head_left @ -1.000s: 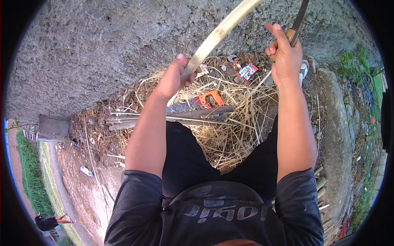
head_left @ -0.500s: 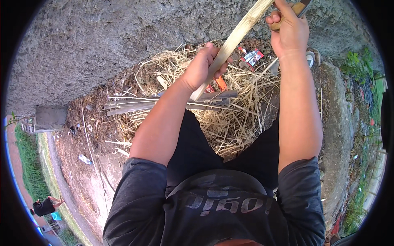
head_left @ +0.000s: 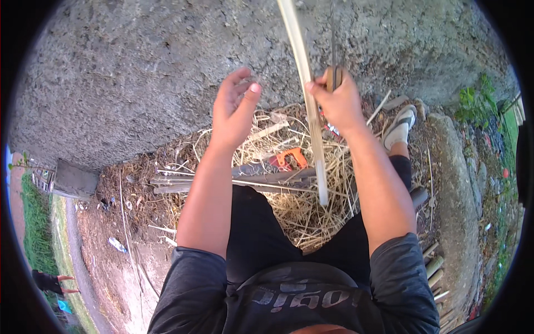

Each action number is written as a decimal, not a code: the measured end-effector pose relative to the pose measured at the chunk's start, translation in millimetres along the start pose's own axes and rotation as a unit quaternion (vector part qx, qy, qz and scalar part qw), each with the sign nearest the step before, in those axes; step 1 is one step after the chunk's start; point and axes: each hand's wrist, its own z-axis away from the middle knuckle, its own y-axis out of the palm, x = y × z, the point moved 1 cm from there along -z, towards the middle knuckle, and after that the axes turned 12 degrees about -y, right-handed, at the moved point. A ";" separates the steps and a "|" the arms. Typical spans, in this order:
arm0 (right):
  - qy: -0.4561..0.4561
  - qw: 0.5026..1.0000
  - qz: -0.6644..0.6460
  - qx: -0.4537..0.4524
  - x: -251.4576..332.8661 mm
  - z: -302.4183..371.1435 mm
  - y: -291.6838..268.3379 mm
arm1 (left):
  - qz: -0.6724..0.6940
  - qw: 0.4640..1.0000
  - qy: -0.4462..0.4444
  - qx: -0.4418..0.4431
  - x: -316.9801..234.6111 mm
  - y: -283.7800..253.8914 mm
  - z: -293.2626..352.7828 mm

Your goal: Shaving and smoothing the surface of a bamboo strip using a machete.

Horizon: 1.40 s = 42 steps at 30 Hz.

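My left hand [head_left: 236, 108] hangs in the air in front of the wall, fingers loosely curled and apart, with nothing in it. To its right, my right hand [head_left: 340, 103] grips a knife by its wooden handle [head_left: 332, 79], the thin dark blade pointing up and blurred. The same hand's thumb presses a long pale bamboo strip [head_left: 303, 61], which runs nearly upright past the fingers. Its lower end hangs over a heap of shavings [head_left: 308, 222] between my legs. A handsaw with an orange handle [head_left: 298, 158] lies on that heap.
A rough grey wall [head_left: 139, 72] rises ahead. Dark wooden slats [head_left: 267, 178] lie across the shavings. My sandalled foot [head_left: 401, 123] is at the right, by a low concrete ledge [head_left: 450, 161]. Cut poles [head_left: 435, 266] lie lower right. Another person [head_left: 49, 281] is far left.
My left hand has let go of the bamboo strip and moved left. My right hand has come down and left with the knife and the strip, which now stands more upright.
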 end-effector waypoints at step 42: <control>0.136 0.958 -0.059 0.247 -24.8 157.3 36.9 | -0.600 0.777 0.042 -0.185 -156.5 -218.8 -52.4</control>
